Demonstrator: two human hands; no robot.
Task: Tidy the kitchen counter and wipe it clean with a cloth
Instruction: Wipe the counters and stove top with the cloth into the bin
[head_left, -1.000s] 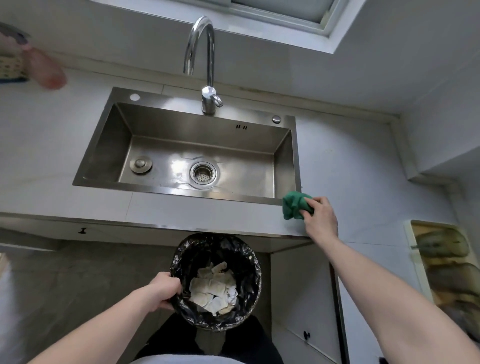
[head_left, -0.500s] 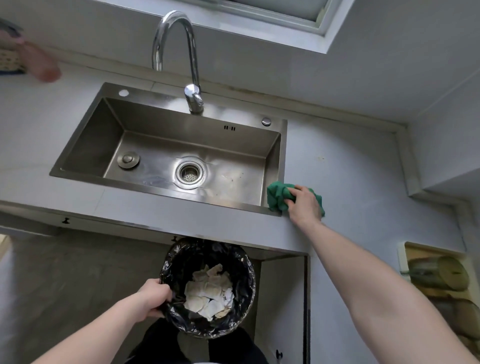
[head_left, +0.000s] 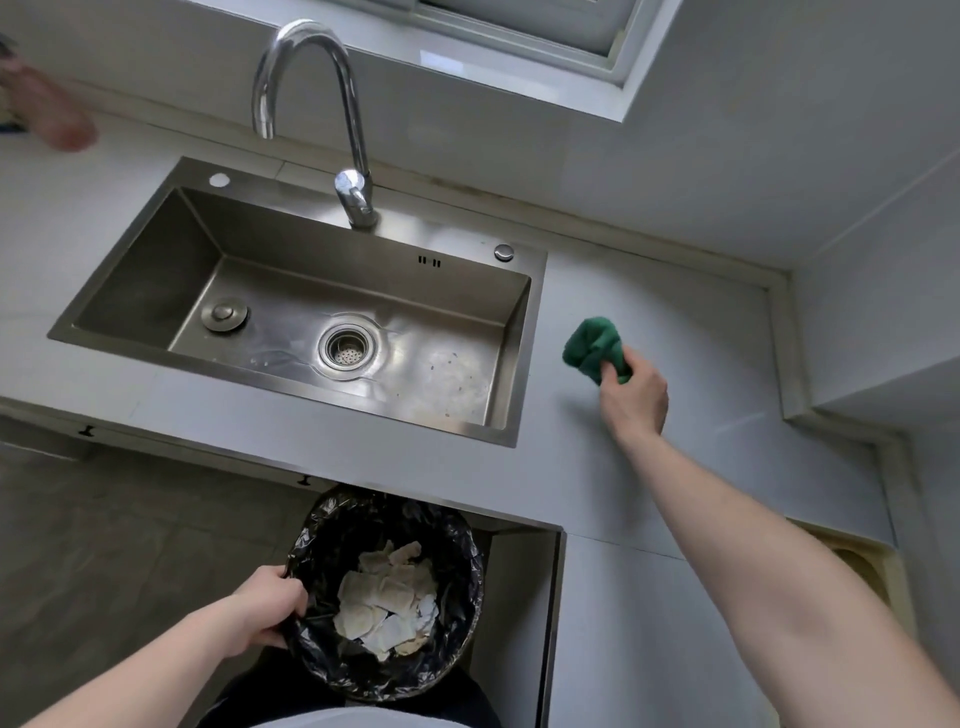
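My right hand (head_left: 635, 397) grips a bunched green cloth (head_left: 592, 349) and holds it against the pale grey counter (head_left: 675, 478), to the right of the steel sink (head_left: 156, 291). My left hand (head_left: 266, 605) grips the left rim of a black-lined waste bin (head_left: 457, 613), held below the counter's front edge. Several crumpled white and tan paper scraps (head_left: 387, 603) lie inside the bin.
A curved chrome tap (head_left: 311, 98) rises behind the sink, whose basin has a drain strainer (head_left: 346, 349) and a round plug (head_left: 224, 313). A blurred pinkish object (head_left: 54, 122) sits at the far left of the counter. A raised ledge (head_left: 795, 364) borders the counter on the right.
My right hand has slid the green cloth from the sink's front right corner out to the right and farther back on the counter. My left hand keeps its hold on the bin.
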